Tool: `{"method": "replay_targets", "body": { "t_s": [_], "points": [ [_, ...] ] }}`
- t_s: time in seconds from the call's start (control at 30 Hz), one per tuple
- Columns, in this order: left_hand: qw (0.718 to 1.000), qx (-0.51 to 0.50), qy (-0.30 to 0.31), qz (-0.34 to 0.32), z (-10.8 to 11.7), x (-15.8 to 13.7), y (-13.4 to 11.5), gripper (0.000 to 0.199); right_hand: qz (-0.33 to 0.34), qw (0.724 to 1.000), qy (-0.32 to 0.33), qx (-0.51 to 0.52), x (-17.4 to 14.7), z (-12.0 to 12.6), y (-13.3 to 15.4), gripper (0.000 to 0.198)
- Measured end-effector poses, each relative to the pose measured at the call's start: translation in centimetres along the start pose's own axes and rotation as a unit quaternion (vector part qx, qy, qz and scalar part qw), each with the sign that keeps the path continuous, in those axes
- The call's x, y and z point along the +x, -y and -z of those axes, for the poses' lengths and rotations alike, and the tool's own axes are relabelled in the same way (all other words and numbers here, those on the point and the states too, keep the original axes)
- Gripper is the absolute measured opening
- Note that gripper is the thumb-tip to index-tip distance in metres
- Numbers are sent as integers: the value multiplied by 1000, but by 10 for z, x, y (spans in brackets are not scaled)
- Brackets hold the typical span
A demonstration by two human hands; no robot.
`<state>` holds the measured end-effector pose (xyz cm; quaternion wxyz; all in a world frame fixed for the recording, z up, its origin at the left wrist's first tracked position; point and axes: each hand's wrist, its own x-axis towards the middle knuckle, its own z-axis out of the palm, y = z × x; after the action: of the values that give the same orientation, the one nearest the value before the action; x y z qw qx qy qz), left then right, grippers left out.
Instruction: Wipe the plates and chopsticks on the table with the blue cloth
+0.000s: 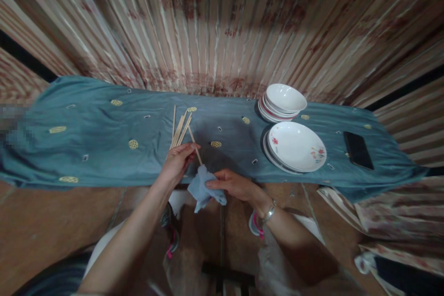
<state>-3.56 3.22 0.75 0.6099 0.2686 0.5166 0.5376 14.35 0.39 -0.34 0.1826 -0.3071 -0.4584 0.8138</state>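
My left hand [180, 159] pinches a wooden chopstick [194, 141] near its middle, over the front of the cloth-covered table. The chopstick's lower end runs into a light blue cloth [204, 187]. My right hand [231, 183] grips that cloth between thumb and fingers, bunched around the chopstick's end. Several more chopsticks [181, 129] lie in a loose fan on the table, just beyond my left hand, which hides their near ends.
Stacked bowls [286, 98] stand at the back right, with stacked flowered plates [296, 145] in front. A dark phone [358, 150] lies farther right on the blue-green tablecloth [100, 134]. A pleated curtain [222, 27] hangs behind the table.
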Motion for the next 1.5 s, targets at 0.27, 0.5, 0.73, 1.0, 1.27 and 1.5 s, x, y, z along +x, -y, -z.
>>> {"method": "replay_targets", "body": {
  "t_s": [0.27, 0.5, 0.73, 1.0, 1.27, 1.5],
  "points": [
    [999, 7, 37, 31, -8, -6, 8, 34, -1, 1000, -5, 28, 3, 7, -2, 41],
    [998, 9, 35, 43, -14, -7, 10, 35, 1, 994, -66, 85, 7, 11, -4, 44],
    [1000, -16, -12, -18, -6, 1, 2, 28, -8, 1000, 9, -7, 1, 6, -3, 42],
    [997, 47, -1, -54, -10, -3, 11, 29, -16, 997, 26, -66, -3, 6, 5, 43],
    [994, 94, 47, -16, -18, -8, 29, 29, 26, 997, -57, -47, 3, 17, 0, 42],
    [995, 74, 15, -64, -19, -9, 26, 33, 91, 981, -170, 4, 6, 27, 7, 38]
  ]
}}
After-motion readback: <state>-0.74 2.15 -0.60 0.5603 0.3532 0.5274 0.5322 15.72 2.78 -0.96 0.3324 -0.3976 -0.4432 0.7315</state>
